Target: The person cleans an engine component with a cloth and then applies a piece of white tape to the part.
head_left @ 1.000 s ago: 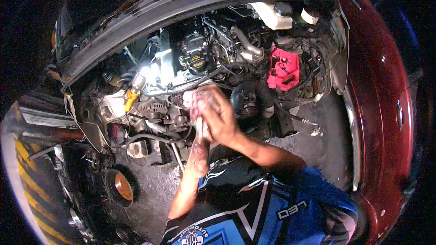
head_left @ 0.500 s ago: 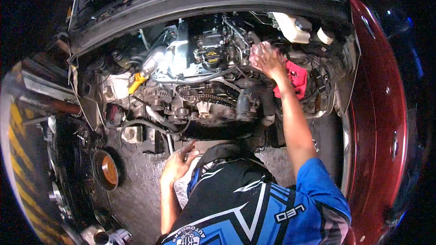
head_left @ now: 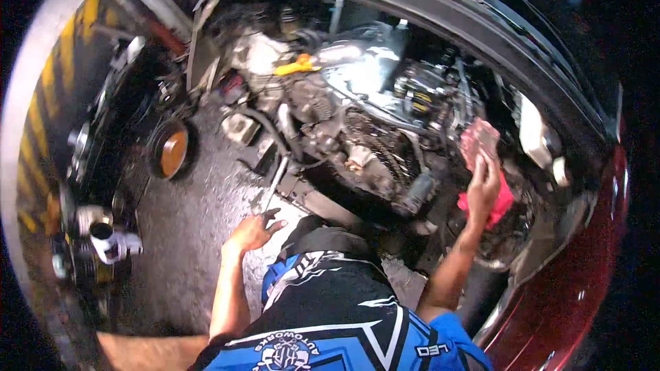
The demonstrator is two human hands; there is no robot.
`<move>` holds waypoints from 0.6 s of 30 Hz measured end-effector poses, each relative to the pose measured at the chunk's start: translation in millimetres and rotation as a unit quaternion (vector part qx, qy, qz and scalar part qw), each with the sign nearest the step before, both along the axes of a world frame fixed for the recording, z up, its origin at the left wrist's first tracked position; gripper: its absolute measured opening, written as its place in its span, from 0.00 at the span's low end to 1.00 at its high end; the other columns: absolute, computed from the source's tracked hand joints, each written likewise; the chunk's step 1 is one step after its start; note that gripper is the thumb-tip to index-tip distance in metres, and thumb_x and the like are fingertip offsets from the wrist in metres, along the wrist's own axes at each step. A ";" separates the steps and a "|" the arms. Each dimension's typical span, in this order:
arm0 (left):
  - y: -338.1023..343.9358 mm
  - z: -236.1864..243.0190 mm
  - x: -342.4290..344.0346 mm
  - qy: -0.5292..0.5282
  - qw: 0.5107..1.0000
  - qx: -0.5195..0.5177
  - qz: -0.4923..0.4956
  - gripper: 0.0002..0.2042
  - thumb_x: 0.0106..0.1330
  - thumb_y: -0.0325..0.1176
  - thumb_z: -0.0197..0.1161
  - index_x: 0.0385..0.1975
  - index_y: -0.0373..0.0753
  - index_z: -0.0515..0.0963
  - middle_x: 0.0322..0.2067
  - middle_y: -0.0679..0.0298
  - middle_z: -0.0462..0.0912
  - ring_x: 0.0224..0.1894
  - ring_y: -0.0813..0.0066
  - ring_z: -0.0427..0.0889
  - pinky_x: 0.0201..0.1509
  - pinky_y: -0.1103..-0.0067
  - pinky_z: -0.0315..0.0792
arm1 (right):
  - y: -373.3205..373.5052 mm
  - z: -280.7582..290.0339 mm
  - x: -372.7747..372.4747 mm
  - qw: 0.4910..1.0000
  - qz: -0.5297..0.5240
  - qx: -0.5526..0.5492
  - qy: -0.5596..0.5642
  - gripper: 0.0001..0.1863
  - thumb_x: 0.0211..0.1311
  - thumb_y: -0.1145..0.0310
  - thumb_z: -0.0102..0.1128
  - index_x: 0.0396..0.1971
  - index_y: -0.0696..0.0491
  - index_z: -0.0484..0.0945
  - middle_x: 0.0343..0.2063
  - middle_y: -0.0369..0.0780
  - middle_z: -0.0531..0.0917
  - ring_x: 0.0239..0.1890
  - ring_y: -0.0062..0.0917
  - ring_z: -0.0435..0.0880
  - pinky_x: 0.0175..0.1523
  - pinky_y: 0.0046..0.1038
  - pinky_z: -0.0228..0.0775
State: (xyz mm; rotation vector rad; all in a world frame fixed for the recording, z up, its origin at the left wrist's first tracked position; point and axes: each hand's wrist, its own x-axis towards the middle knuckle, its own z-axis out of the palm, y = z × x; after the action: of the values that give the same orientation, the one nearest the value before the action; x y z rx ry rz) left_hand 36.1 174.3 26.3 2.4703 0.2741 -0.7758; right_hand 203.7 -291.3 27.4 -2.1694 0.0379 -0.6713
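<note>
I lean over an open engine bay. My right hand (head_left: 485, 180) reaches to the right side of the bay and presses a pink rag (head_left: 476, 139) against a red cover (head_left: 499, 205), with the fingers laid over the cloth. My left hand (head_left: 253, 231) rests low on the grimy grey surface (head_left: 185, 220) in front of the engine, fingers spread and holding nothing. A long metal tool (head_left: 273, 184) lies just beyond its fingertips. The engine (head_left: 371, 130), with its exposed chain and hoses, sits between the two hands.
A yellow dipstick handle (head_left: 297, 66) sticks up at the back. A round orange-brown part (head_left: 172, 153) lies at the left, with metal canisters (head_left: 103, 233) nearer me. There is a white reservoir (head_left: 533, 139) at the right, a red fender (head_left: 584, 288) and a yellow-black striped edge (head_left: 33, 144).
Both hands were together on the rag over the engine. The right hand then carried the rag to the red cover, and the left dropped to the grey surface. My view swung left.
</note>
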 end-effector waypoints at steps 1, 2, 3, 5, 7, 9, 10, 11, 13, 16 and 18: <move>11.4 -1.9 1.0 -0.005 1.000 -0.001 0.007 0.29 0.66 0.59 0.53 0.59 0.44 0.73 0.49 0.47 0.80 0.53 0.49 0.78 0.57 0.63 0.72 | 8.3 1.2 -7.1 0.999 0.001 0.039 0.025 0.13 0.71 0.69 0.49 0.45 0.61 0.79 0.47 0.43 0.82 0.51 0.30 0.79 0.58 0.29 0.68; 19.5 5.9 10.9 -0.001 1.000 0.010 0.009 0.29 0.66 0.59 0.53 0.59 0.45 0.72 0.48 0.46 0.80 0.52 0.49 0.79 0.56 0.63 0.72 | 7.9 0.0 -13.7 0.996 0.016 0.075 0.045 0.14 0.71 0.68 0.49 0.46 0.60 0.79 0.46 0.43 0.83 0.49 0.28 0.80 0.57 0.27 0.69; 29.8 10.4 22.1 0.004 1.000 0.020 0.008 0.29 0.66 0.59 0.54 0.59 0.45 0.72 0.48 0.46 0.80 0.52 0.49 0.79 0.56 0.62 0.72 | 18.2 4.1 -19.6 0.992 0.028 0.112 0.048 0.14 0.71 0.69 0.48 0.47 0.60 0.79 0.45 0.42 0.83 0.49 0.27 0.81 0.56 0.27 0.70; 65.3 -2.6 34.7 -0.053 0.998 0.029 0.019 0.28 0.66 0.59 0.53 0.58 0.46 0.73 0.47 0.45 0.80 0.51 0.49 0.79 0.55 0.62 0.72 | 22.8 2.8 -25.8 0.995 0.037 0.074 0.054 0.15 0.72 0.69 0.46 0.47 0.62 0.78 0.47 0.43 0.82 0.50 0.28 0.80 0.57 0.28 0.69; 90.7 4.8 70.4 0.001 0.998 0.054 0.031 0.28 0.67 0.59 0.52 0.57 0.43 0.74 0.46 0.45 0.80 0.51 0.49 0.79 0.55 0.62 0.72 | 42.0 23.1 -38.1 0.992 0.035 0.094 0.078 0.16 0.73 0.68 0.45 0.48 0.62 0.78 0.48 0.44 0.81 0.50 0.28 0.79 0.57 0.28 0.69; 133.2 -25.5 97.7 -0.058 0.997 0.043 0.003 0.28 0.67 0.58 0.52 0.55 0.40 0.75 0.45 0.45 0.81 0.50 0.50 0.80 0.54 0.62 0.73 | 54.2 29.4 -44.7 0.994 0.015 0.085 0.064 0.17 0.74 0.66 0.45 0.47 0.62 0.79 0.42 0.41 0.83 0.45 0.24 0.80 0.53 0.25 0.69; 144.7 -32.7 113.8 -0.102 0.993 0.051 0.017 0.29 0.68 0.58 0.51 0.52 0.37 0.76 0.43 0.46 0.82 0.49 0.49 0.80 0.53 0.61 0.73 | 71.9 41.7 -47.7 0.996 0.006 0.077 0.045 0.17 0.73 0.65 0.46 0.46 0.61 0.80 0.41 0.39 0.83 0.43 0.23 0.79 0.52 0.25 0.68; 161.6 -41.7 138.3 -0.064 0.993 0.096 -0.005 0.30 0.67 0.59 0.51 0.52 0.38 0.76 0.42 0.45 0.82 0.49 0.49 0.80 0.53 0.60 0.73 | 75.4 45.0 -51.1 0.996 -0.036 0.046 0.072 0.16 0.74 0.67 0.44 0.45 0.60 0.80 0.42 0.40 0.83 0.44 0.25 0.80 0.51 0.26 0.71; 192.9 -62.3 163.2 -0.150 0.982 0.117 -0.008 0.29 0.68 0.59 0.50 0.53 0.38 0.76 0.42 0.44 0.82 0.49 0.48 0.79 0.53 0.60 0.73 | 106.9 53.7 -52.7 0.992 -0.063 0.062 0.086 0.15 0.73 0.66 0.45 0.42 0.59 0.81 0.38 0.39 0.84 0.41 0.24 0.80 0.47 0.24 0.71; 197.4 -19.9 215.4 -0.249 0.966 -0.060 0.029 0.24 0.68 0.51 0.57 0.51 0.38 0.78 0.43 0.48 0.83 0.49 0.57 0.82 0.55 0.69 0.73 | 156.9 61.8 -43.7 0.994 -0.088 0.008 0.059 0.14 0.72 0.66 0.48 0.38 0.58 0.81 0.36 0.37 0.84 0.39 0.23 0.79 0.46 0.25 0.70; 195.2 8.9 257.5 -0.266 0.958 -0.102 0.027 0.22 0.68 0.47 0.59 0.52 0.36 0.78 0.44 0.49 0.83 0.50 0.61 0.82 0.55 0.72 0.72 | 186.2 62.3 -39.0 0.994 -0.091 -0.004 0.059 0.11 0.69 0.69 0.51 0.37 0.59 0.81 0.36 0.40 0.84 0.39 0.28 0.81 0.48 0.28 0.71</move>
State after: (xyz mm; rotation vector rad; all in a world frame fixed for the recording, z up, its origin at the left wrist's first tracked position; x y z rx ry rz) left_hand 293.5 369.5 35.2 2.3548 0.0559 -0.0897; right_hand 164.7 -105.1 89.7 -2.2286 0.2996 -0.6443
